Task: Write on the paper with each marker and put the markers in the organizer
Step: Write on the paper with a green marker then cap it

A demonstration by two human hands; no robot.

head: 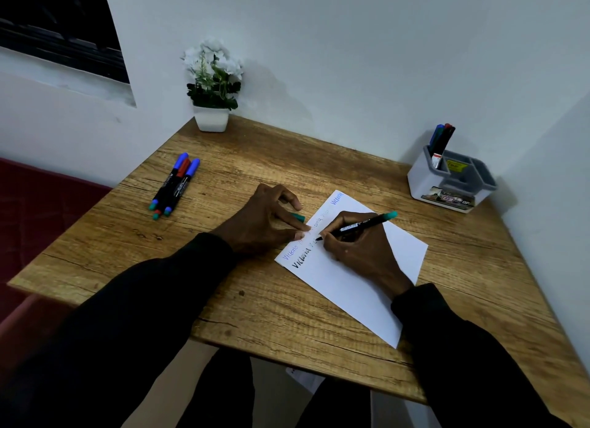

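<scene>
Right hand (360, 252) grips a marker (357, 226) mid-word, left hand (261, 223) splayed flat on the paper (351, 287); next I'd cap it for the organizer (421, 181).

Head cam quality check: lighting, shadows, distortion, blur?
Head view: dim, cool light; soft wall shadows by the plant and organizer; wide-angle skews the table edges; no glare; black writing on the paper sharp beside the marker in the right hand, pale blue line faint.

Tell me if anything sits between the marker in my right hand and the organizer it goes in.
Nothing visible does. Between the marker in the right hand and the organizer lie only paper and bare table. Its back compartment already holds other markers.
</scene>
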